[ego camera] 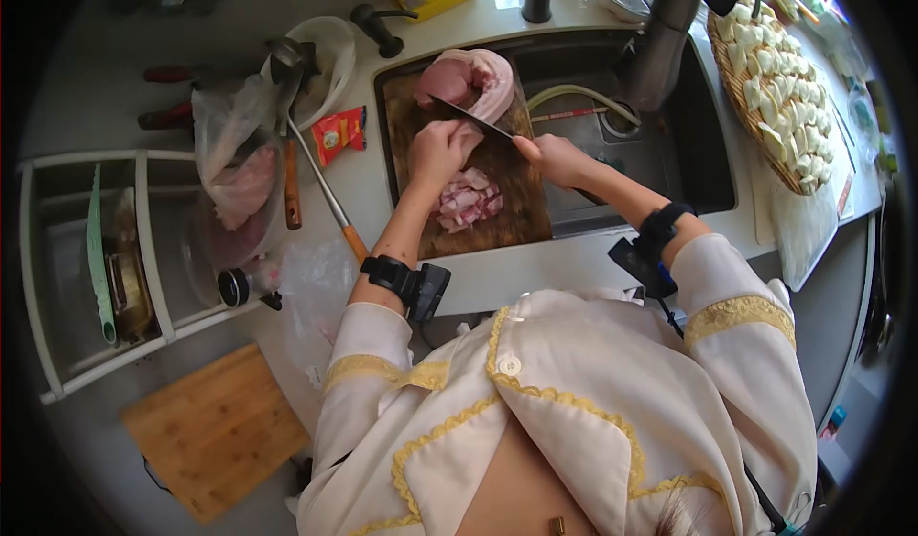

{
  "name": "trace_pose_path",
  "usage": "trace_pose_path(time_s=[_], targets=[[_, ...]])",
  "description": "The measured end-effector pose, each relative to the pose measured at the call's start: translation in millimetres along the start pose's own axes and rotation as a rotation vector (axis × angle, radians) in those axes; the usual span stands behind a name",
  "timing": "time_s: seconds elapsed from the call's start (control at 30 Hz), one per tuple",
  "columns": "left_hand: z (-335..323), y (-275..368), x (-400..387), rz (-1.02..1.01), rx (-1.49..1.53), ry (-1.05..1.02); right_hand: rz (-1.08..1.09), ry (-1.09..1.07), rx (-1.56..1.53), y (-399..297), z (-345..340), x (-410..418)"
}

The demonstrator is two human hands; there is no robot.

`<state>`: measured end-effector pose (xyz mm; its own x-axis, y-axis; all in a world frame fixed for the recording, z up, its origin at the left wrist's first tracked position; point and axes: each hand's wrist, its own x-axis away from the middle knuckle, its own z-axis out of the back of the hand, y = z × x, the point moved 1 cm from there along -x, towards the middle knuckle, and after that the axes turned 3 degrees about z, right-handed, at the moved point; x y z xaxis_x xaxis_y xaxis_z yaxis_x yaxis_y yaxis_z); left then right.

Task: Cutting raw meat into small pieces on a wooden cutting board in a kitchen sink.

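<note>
A large curled slab of raw pork (495, 91) lies at the far end of a wooden cutting board (527, 210). My right hand (563, 159) grips a kitchen knife (477, 121), its dark blade slanting across between the slab and my left hand. My left hand (439, 150) has its fingers bent over a smaller piece of pork (470, 138) just on the near side of the blade. The fingertips and part of that piece are hidden. Below my left hand sits a pile of chopped pork (470, 200).
The board bridges the left part of a dark sink (688, 141) with a faucet (660, 55). At right is a woven tray of dumplings (778, 98). To the left are a ladle (319, 170), a red packet (338, 134), a white bowl (344, 55) and bagged meat (247, 184).
</note>
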<state>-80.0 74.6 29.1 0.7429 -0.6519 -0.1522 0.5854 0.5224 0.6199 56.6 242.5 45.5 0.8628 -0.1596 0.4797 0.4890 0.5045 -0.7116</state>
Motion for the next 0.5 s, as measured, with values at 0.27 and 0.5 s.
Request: trace_pose_path(time_s=[0.27, 0.5], targets=[[-1, -17, 13, 0.075, 0.079, 0.078, 0.157, 0.083, -0.037, -18, 21, 48], [-6, -10, 16, 0.21, -0.054, -0.013, 0.226, 0.097, -0.045, -28, -3, 67]])
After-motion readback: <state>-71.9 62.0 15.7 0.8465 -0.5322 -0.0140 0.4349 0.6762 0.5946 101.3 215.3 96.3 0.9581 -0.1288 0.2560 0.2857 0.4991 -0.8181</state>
